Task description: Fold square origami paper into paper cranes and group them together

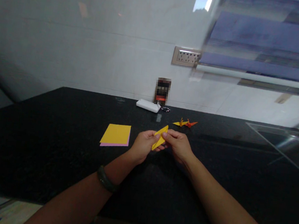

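Observation:
A folded piece of yellow origami paper (159, 139), narrow and pointed at its ends, is held up above the dark counter between both hands. My left hand (144, 143) grips its left side, thumb on the front face. On the right side, my right hand (178, 144) pinches it with the thumb near the upper end. Fingers behind the paper are partly hidden. To the left lies a stack of square paper (116, 134), yellow on top with pink showing beneath. Beyond my right hand stand a yellow paper crane (181, 123) and an orange paper crane (191, 124), close together.
Against the wall at the back are a white oblong case (148, 105), a beaded strap (165, 109) and a blurred-out dark packet (162, 91). A sink (283, 141) is set into the black counter (54, 144) at right. A socket panel (186, 56) is on the wall.

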The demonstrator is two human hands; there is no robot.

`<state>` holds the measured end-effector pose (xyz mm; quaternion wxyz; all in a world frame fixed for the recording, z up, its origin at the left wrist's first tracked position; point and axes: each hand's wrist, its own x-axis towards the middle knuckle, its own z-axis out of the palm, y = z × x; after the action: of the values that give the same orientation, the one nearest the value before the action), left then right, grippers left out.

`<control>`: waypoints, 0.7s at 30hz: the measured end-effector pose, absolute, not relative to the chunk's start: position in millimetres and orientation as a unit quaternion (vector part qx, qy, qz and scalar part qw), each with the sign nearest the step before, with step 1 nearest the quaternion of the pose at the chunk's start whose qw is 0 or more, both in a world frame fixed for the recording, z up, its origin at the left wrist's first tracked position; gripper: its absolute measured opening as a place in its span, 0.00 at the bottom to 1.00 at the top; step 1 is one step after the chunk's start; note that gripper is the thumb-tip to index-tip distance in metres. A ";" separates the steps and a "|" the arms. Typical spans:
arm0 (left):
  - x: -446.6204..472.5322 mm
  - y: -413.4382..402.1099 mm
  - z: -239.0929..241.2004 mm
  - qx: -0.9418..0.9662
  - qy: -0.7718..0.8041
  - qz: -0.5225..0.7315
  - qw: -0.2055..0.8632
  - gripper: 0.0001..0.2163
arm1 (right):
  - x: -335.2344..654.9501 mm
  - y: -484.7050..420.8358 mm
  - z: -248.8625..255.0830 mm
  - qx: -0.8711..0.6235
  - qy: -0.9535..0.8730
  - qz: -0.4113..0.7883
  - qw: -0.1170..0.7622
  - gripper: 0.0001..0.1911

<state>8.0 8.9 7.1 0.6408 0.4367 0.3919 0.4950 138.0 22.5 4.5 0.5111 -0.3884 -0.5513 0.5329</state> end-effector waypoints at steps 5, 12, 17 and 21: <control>6.2 9.6 5.8 0.447 0.393 0.484 0.642 0.07 | 139.0 21.2 7.6 -0.382 -0.548 0.538 0.514 0.09; 5.9 10.5 5.8 0.457 0.406 0.475 0.633 0.08 | 137.2 20.5 8.2 -0.389 -0.530 0.562 0.502 0.10; 6.6 8.8 7.2 0.466 0.409 0.487 0.615 0.09 | 136.3 20.1 10.1 -0.407 -0.522 0.561 0.497 0.12; 6.7 9.6 5.1 0.481 0.399 0.478 0.617 0.11 | 134.4 18.6 12.4 -0.429 -0.502 0.545 0.516 0.12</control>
<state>6.7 9.6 5.1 0.6170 0.4811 0.3991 0.4781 134.4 18.6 12.4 0.5165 -0.4288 -0.5021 0.5452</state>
